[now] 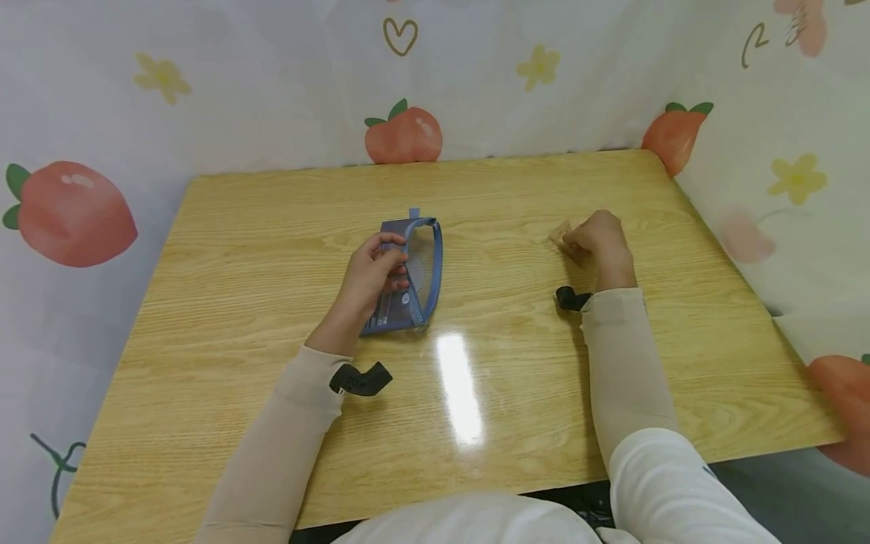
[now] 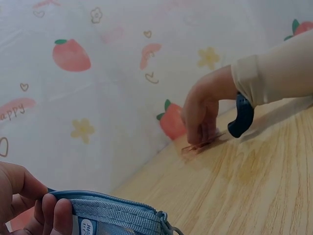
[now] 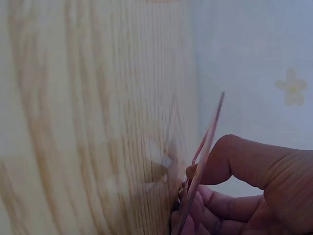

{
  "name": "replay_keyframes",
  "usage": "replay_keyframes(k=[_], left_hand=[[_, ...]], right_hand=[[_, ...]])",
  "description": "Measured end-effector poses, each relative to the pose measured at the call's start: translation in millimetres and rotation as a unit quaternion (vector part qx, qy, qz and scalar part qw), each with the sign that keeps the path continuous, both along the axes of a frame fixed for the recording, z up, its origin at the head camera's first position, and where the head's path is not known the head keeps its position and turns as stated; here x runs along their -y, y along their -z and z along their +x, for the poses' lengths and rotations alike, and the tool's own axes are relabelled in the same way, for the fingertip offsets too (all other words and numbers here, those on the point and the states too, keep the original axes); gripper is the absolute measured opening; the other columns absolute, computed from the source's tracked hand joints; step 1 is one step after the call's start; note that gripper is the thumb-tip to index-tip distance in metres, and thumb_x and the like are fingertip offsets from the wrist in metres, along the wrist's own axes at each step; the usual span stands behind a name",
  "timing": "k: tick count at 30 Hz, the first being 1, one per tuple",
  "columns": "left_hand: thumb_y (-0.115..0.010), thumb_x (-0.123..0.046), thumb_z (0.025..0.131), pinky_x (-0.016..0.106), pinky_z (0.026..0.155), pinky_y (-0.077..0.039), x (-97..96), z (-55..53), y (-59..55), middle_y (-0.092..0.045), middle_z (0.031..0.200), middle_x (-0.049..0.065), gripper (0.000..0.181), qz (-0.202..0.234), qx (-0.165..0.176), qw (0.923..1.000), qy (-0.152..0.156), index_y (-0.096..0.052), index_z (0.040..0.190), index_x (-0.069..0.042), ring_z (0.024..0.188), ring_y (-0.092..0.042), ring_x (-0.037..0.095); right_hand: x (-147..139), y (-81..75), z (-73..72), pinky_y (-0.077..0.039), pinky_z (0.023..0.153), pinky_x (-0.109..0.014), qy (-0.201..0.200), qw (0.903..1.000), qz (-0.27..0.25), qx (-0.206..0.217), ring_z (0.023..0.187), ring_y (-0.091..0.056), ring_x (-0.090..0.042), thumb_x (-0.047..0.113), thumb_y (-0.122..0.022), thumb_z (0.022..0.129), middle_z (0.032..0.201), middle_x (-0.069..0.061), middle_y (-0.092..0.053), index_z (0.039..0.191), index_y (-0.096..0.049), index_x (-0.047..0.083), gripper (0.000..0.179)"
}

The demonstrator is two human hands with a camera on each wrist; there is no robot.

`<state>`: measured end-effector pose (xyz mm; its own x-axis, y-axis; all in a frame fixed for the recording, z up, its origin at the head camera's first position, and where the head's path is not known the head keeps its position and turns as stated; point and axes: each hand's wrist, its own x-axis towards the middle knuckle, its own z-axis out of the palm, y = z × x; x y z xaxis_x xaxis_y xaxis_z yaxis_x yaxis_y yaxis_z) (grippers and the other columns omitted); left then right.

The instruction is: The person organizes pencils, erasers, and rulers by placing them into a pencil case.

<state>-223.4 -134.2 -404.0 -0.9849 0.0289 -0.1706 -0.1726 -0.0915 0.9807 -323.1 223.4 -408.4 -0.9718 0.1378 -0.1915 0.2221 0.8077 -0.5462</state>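
A blue zipper pouch (image 1: 396, 311) with see-through sides lies near the middle of the table, its zipped mouth spread apart on the right side. My left hand (image 1: 367, 273) pinches the pouch's edge between thumb and fingers, and the left wrist view shows the zipper (image 2: 107, 197) running away from those fingertips. Over to the right, my right hand (image 1: 602, 236) pinches a thin, pinkish, paper-like folded sheet (image 3: 211, 134) low over the tabletop. Its layers stand slightly apart in the right wrist view. Part of the sheet is hidden behind the fingers.
The wooden table (image 1: 258, 227) meets a white fruit-print curtain (image 1: 292, 91) at the back and sides. A black wrist mount (image 1: 363, 379) juts from the left sleeve, another mount (image 1: 572, 299) from the right. Overhead light glares on the tabletop between the arms.
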Motion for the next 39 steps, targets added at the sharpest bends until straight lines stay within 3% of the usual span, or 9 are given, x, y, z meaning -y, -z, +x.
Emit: replay_keyframes(k=[5,14,23,28,33,36,39], left_hand=[[-0.052,-0.006,0.086,0.028,0.057,-0.055,0.1,-1.0,-0.1,-0.047,0.081,0.007,0.031,0.003,0.003,1.0000,-0.002,-0.049,0.117,-0.001,0.063,-0.052,0.015],[-0.052,-0.005,0.085,0.027,0.056,-0.055,-0.5,-2.4,-0.2,-0.048,0.081,0.007,0.028,0.012,0.007,0.9999,-0.006,-0.051,0.113,-0.003,0.062,-0.053,0.014],[-0.052,-0.006,0.086,0.028,0.057,-0.055,-0.1,-3.0,1.1,-0.049,0.082,0.007,0.023,0.010,0.006,0.9999,-0.006,-0.053,0.109,-0.007,0.063,-0.053,0.016],[-0.052,-0.006,0.086,0.028,0.057,-0.055,-0.7,-2.3,0.9,-0.049,0.082,0.007,0.024,0.011,0.012,0.9999,-0.003,-0.053,0.110,-0.006,0.063,-0.053,0.015],[-0.052,-0.006,0.086,0.027,0.056,-0.054,0.0,-2.6,1.0,-0.048,0.082,0.007,0.026,0.015,0.010,0.9998,-0.007,-0.052,0.112,-0.004,0.061,-0.052,0.013],[-0.051,-0.006,0.086,0.026,0.055,-0.054,0.1,-2.5,0.7,-0.048,0.082,0.007,0.028,0.015,0.008,0.9998,-0.007,-0.051,0.114,-0.003,0.062,-0.053,0.013],[-0.052,-0.006,0.086,0.026,0.056,-0.054,-0.3,-2.1,0.3,-0.048,0.082,0.007,0.030,0.015,0.008,0.9998,-0.006,-0.050,0.116,-0.002,0.062,-0.053,0.013]], right_hand=[[-1.2,-1.6,1.1,-0.042,0.057,-0.030,-0.022,0.9995,-0.008,0.019,0.057,-0.049,-0.022,0.018,-0.062,0.079,0.055,-0.006,-0.053,0.063,-0.063,0.001,0.024],[-3.3,-1.0,-2.2,-0.037,0.050,-0.028,-0.026,0.9979,-0.050,0.034,0.042,-0.039,-0.015,0.014,-0.061,0.078,0.043,0.001,-0.041,0.050,-0.053,0.007,0.029],[-3.0,-3.3,0.9,-0.035,0.048,-0.028,-0.038,0.9953,-0.074,0.051,0.045,-0.036,-0.015,0.014,-0.060,0.080,0.048,-0.002,-0.043,0.054,-0.052,0.007,0.028],[-3.0,-6.4,3.3,-0.037,0.053,-0.032,-0.060,0.9938,-0.074,0.059,0.054,-0.039,-0.019,0.013,-0.059,0.080,0.056,-0.004,-0.047,0.067,-0.051,0.002,0.019],[-0.5,-4.5,1.7,-0.043,0.069,-0.034,-0.087,0.9876,-0.103,0.081,0.075,-0.048,-0.021,0.014,-0.058,0.083,0.083,-0.008,-0.051,0.094,-0.051,-0.002,0.021],[0.5,-1.8,-1.2,-0.046,0.078,-0.033,-0.092,0.9777,-0.158,0.104,0.083,-0.053,-0.019,0.013,-0.057,0.087,0.093,-0.009,-0.051,0.108,-0.046,-0.003,0.028],[1.3,0.6,-4.6,-0.048,0.081,-0.032,-0.090,0.9608,-0.229,0.127,0.084,-0.055,-0.017,0.011,-0.056,0.088,0.097,-0.009,-0.052,0.113,-0.043,-0.004,0.033]])
